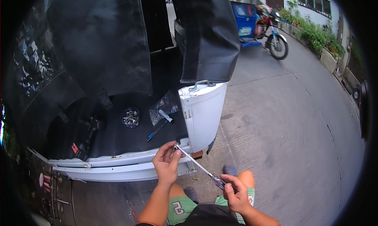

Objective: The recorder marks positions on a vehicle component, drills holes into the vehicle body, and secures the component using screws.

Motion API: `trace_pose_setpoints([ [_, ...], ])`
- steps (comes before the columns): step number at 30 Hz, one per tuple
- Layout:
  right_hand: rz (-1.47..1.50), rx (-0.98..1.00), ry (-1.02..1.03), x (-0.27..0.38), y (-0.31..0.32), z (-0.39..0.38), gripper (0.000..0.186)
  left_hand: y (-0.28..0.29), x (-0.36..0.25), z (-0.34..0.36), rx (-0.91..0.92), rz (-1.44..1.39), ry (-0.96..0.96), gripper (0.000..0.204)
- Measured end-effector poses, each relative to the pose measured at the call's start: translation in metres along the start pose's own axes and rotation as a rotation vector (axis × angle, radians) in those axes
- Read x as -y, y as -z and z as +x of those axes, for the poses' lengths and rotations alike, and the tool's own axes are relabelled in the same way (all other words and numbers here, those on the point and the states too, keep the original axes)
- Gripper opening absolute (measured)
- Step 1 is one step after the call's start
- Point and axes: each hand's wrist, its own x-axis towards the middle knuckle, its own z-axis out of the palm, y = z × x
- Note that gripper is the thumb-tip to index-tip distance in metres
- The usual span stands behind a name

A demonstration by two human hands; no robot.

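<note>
My right hand (235, 197) is closed round the dark handle of a screwdriver (195, 162). Its long silver shaft slants up and left to my left hand (167, 163). There, my left thumb and fingers pinch a small shiny metal piece (176, 146) at the screwdriver's tip; its exact kind is too small to tell. Both hands are just in front of the corner of a white vehicle bed (130, 162), beside its white side panel (204, 118).
On the dark bed floor lie a cordless drill (91, 136), a round tub of small metal parts (130, 117), a clear plastic bag (167, 104) and a slim black-and-blue tool (156, 131). Black covers (106, 41) hang above. A motorcycle (275, 41) with blue sidecar stands on the road.
</note>
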Motion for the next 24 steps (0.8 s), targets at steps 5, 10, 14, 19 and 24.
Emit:
trace_pose_setpoints([
  [5, -0.516, -0.103, 0.658, 0.043, -0.005, 0.011, 0.047, -0.036, -0.014, 0.023, 0.013, 0.077, -0.232, 0.03],
  [10, -0.672, -0.23, 0.777, 0.062, -0.007, 0.007, 0.043, -0.064, -0.03, 0.04, 0.018, 0.131, -0.415, 0.03],
  [14, -0.643, -0.279, 0.835, 0.07, -0.008, 0.0, 0.044, -0.078, -0.034, 0.047, 0.005, 0.235, -0.605, 0.027],
  [19, -0.679, -0.268, 0.927, 0.08, -0.01, -0.003, 0.044, -0.089, -0.027, 0.054, -0.086, 0.264, -0.806, 0.026],
  [24, -0.767, -0.314, 0.955, 0.099, -0.014, -0.008, 0.043, -0.102, -0.023, 0.067, -0.116, 0.226, -0.902, 0.029],
])
